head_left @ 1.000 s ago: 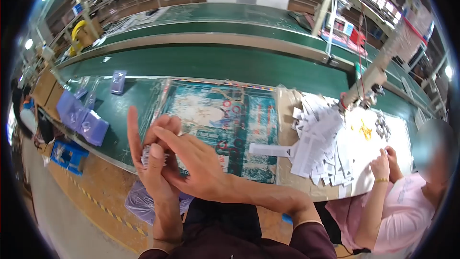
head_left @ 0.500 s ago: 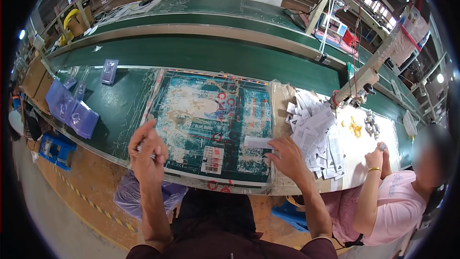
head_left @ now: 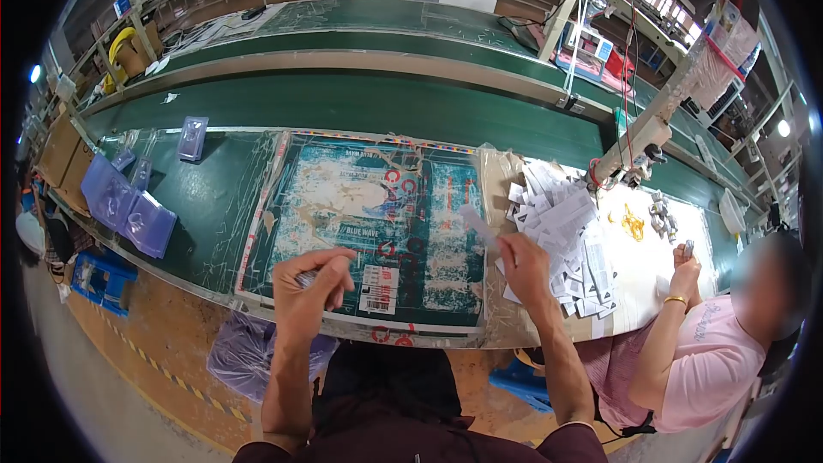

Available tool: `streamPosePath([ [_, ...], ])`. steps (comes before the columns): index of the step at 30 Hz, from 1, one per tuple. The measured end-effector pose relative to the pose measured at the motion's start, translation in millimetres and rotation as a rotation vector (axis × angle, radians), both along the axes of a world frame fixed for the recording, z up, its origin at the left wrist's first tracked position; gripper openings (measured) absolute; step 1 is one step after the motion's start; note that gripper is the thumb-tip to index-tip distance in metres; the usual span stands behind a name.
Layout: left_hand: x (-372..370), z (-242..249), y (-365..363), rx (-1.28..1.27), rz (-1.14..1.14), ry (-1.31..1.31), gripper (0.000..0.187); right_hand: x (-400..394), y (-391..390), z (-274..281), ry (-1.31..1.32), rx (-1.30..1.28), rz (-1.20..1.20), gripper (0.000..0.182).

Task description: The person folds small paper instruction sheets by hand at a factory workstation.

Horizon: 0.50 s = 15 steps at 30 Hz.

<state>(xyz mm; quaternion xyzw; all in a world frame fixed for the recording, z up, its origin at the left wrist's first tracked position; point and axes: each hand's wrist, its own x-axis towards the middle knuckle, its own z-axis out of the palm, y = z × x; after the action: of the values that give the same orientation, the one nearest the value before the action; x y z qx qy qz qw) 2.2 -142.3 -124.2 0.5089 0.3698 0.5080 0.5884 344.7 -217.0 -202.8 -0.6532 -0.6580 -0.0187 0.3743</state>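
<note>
One large printed sheet (head_left: 360, 231) covers the bench; a heap of paper slips (head_left: 561, 240) lies at its right edge. Above that edge, the right hand (head_left: 525, 267) pinches one slip (head_left: 477, 223). Over the sheet's near edge, the left hand (head_left: 310, 293) grips a small stack (head_left: 306, 278). Squaring the slip's edges first would likely seat it cleanly.

Green conveyor belt (head_left: 360, 107) across the back, second belt (head_left: 403, 21) behind it. Blue plastic trays (head_left: 129, 206) stacked at the desk's left edge, one clear blister pack (head_left: 192, 137) lying apart on the green desk (head_left: 214, 197). Yellow scraps (head_left: 632, 225) and small metal parts, possibly clips (head_left: 660, 216), on a white sheet (head_left: 651, 266). Purple bag (head_left: 244, 360) on the floor below. Seated at right, a person in a pink shirt (head_left: 707, 369).
</note>
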Motion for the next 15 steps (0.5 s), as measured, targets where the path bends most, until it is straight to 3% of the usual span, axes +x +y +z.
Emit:
streamPosePath([
  [1, 3, 1, 0, -0.048, -0.07, 0.083, 0.023, -4, 4, 8, 0.178, 0.049, -0.123, 0.008],
  [2, 6, 2, 0, -0.096, -0.136, 0.166, 0.022, -9, 8, 15, 0.177, 0.053, -0.11, 0.008],
  [4, 23, 4, 3, -0.149, -0.145, 0.25, 0.022, -22, 18, 32, 0.794, -0.059, -0.1, 0.015],
  [5, 29, 2, 6, -0.125, -0.212, 0.257, 0.023, -34, 21, 45, 0.909, -0.083, -0.028, 0.02],
  [15, 54, 42, 43, 0.065, -0.246, 0.114, 0.028, -84, 60, 105, 1.029, -0.215, 0.38, 0.017],
])
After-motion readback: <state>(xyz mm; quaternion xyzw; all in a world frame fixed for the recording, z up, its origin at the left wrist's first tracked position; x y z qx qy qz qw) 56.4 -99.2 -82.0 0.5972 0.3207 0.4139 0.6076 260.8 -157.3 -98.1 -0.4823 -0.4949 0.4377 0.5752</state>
